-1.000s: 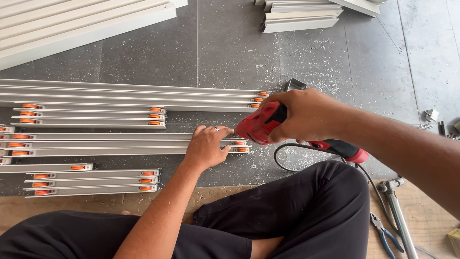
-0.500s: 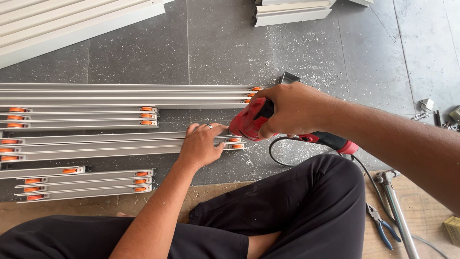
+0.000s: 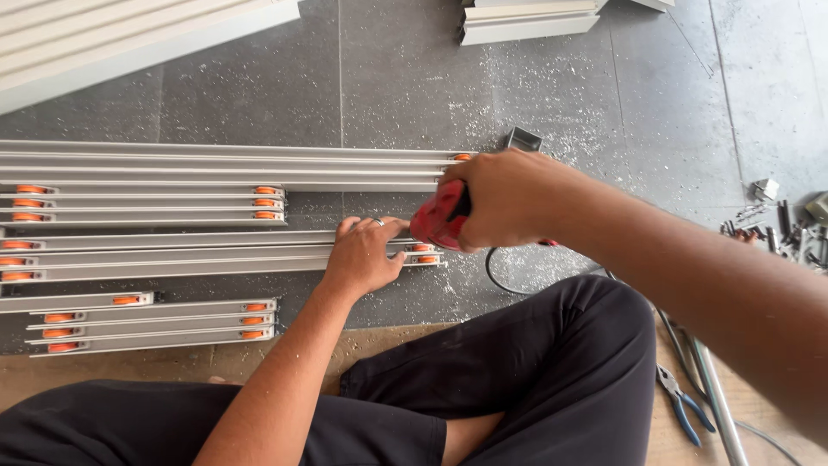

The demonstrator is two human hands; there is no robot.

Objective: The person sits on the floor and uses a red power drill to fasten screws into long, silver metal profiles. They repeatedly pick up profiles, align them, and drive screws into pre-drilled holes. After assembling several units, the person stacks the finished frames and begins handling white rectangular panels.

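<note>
While seated on grey floor (image 3: 259, 86):
Left hand (image 3: 362, 257): pressed flat, open, on long grey aluminium rail (image 3: 172, 259).
Right hand (image 3: 509, 200): closed around red corded power drill (image 3: 440, 216) at rail's orange-rollered end.

I see bright, even daylight on the grey floor (image 3: 259, 86); shadows are soft, the aluminium rails (image 3: 216, 164) gleam mildly, and the near forearm blurs slightly.

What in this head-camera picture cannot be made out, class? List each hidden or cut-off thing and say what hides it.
- Tip of the red power tool, head view: covered by the right hand.
- Part of the grey metal rail: pressed under the left hand; its left end is cut off by the frame edge.
- Small metal parts at the right edge: too small to tell apart.
- Blue-handled pliers: partly behind the right forearm.
</note>
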